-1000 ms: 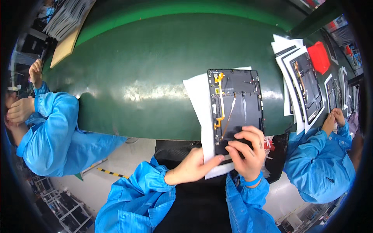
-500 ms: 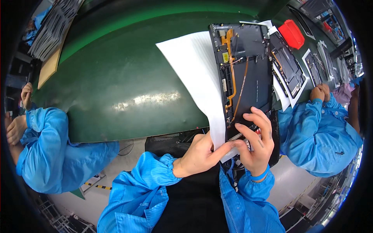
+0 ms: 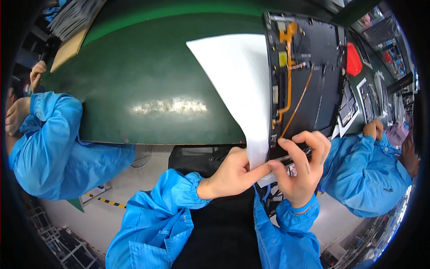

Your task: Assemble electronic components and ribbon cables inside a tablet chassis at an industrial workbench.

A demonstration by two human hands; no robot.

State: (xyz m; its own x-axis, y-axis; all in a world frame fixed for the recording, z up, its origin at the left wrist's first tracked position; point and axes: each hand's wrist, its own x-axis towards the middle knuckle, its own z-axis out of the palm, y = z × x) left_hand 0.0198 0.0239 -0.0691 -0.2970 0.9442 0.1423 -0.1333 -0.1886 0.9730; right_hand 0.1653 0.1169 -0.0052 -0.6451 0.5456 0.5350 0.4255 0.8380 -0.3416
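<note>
A black tablet or laptop housing [image 3: 324,94], its inner side with an orange ribbon cable [image 3: 290,76] facing me, stands tilted over the right part of the table. My right hand [image 3: 302,177] grips its near edge, with bent fingers on the inner face and the thumb at the lower left corner. A white sheet [image 3: 228,62] lies along the housing's left side and reaches out over the green table. My left hand [image 3: 228,177] is closed on the sheet's narrow near end, its thumb tip meeting my right thumb. The left fingertips are hidden behind the sheet.
The green table [image 3: 134,76] stretches ahead and left. Beyond the housing are a red tray [image 3: 354,60] and another black housing [image 3: 347,105] on white sheets. Co-workers in blue sit left [image 3: 49,148] and right [image 3: 358,175]. A stack of grey sheets [image 3: 74,20] stands far left.
The housing has shifted right and turned its inner face more toward me, covering more of the parts behind it. Both hands keep their holds. The view has swung slightly.
</note>
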